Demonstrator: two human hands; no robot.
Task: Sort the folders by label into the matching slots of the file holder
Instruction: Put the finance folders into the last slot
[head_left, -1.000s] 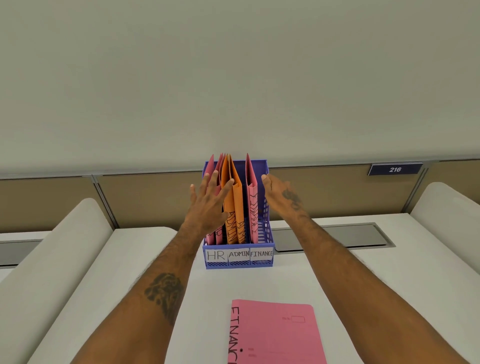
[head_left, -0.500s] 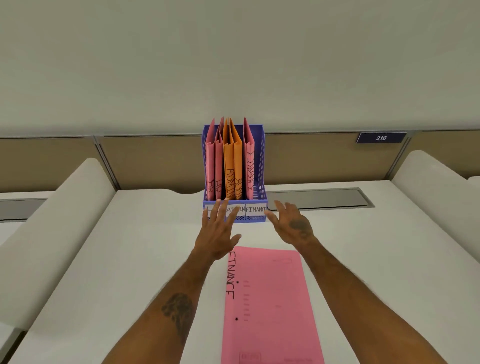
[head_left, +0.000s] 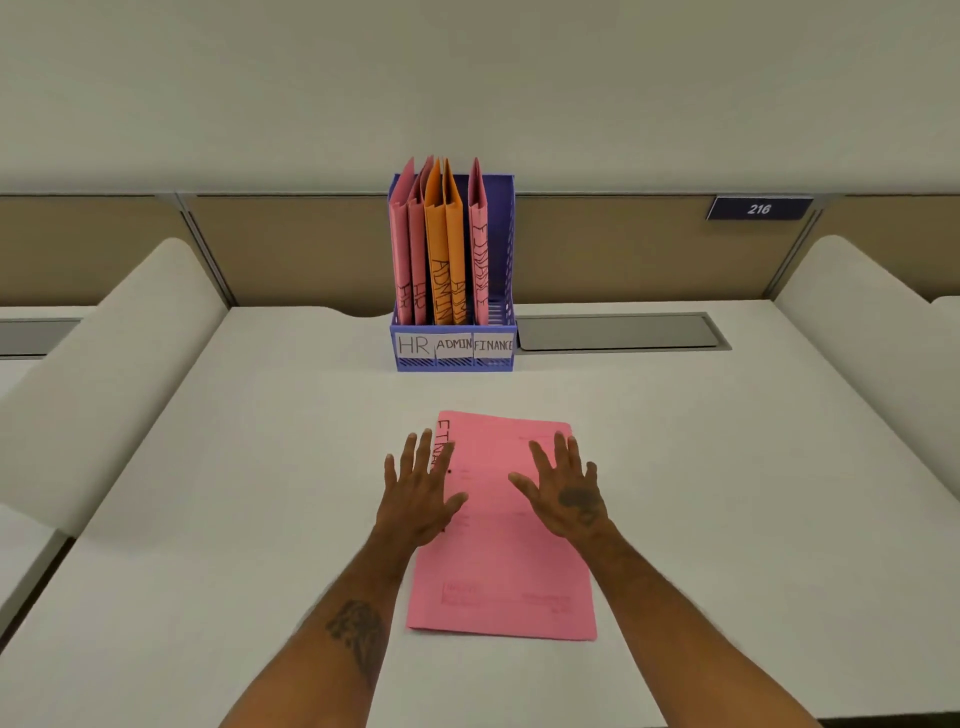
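One pink folder (head_left: 501, 525) lies flat on the desk (head_left: 208, 519), its spine marked for finance, well short of the purple file holder (head_left: 453, 358). Both hands are spread open over it — the left hand (head_left: 418, 493) at the labelled edge, the right hand (head_left: 566, 496) on the cover — gripping nothing, likely placed to gather it up. The holder's FINANCE slot (head_left: 493, 312) holds one folder — with room beside it.

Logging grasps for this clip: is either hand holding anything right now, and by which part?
Nothing is held. The left hand and right hand are both open with fingers spread, over the pink folder lying flat on the desk; contact cannot be told.
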